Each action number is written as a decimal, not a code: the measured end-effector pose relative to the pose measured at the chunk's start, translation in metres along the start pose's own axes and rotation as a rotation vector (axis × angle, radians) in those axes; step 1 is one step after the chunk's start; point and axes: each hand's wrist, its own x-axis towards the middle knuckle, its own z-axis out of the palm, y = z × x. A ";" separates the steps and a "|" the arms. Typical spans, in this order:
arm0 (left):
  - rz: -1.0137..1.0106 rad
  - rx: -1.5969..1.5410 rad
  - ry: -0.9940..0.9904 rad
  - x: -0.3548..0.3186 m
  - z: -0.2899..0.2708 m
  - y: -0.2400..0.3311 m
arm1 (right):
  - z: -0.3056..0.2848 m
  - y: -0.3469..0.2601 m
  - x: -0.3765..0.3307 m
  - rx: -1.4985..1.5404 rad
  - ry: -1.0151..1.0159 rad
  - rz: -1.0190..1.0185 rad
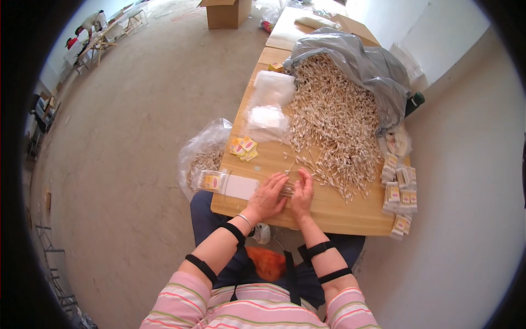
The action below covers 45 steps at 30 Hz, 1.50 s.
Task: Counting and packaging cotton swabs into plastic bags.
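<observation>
Near the front edge of the wooden table, my left hand (267,197) and my right hand (302,195) close in from both sides on a small bundle of cotton swabs (287,189). The left fingers press together over one side, and the right fingers curl against the other. Beyond them spreads a large heap of loose cotton swabs (334,115), with a few strays close to my fingertips. Left of my left hand lie a white card or pad (241,187) and a clear pack filled with swabs (210,180), bearing a yellow-and-red label.
Small yellow cards (244,148) and clear plastic bags (267,117) lie along the left side. Filled swab packs (400,192) are stacked at the right edge. A grey plastic sack (356,52) borders the heap. A bag of swabs (205,159) sits low beside the table.
</observation>
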 end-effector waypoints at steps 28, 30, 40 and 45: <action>-0.023 0.094 0.056 -0.004 -0.002 0.004 | -0.028 -0.025 0.007 -0.824 -0.078 -0.421; -0.017 0.121 0.041 -0.004 0.000 0.003 | -0.038 -0.026 0.007 -0.858 -0.052 -0.398; -0.065 0.144 0.066 0.004 -0.003 -0.001 | -0.040 -0.029 0.027 -0.919 -0.191 -0.400; 0.025 0.183 0.082 -0.004 -0.004 -0.003 | -0.034 -0.028 0.028 -0.912 -0.222 -0.447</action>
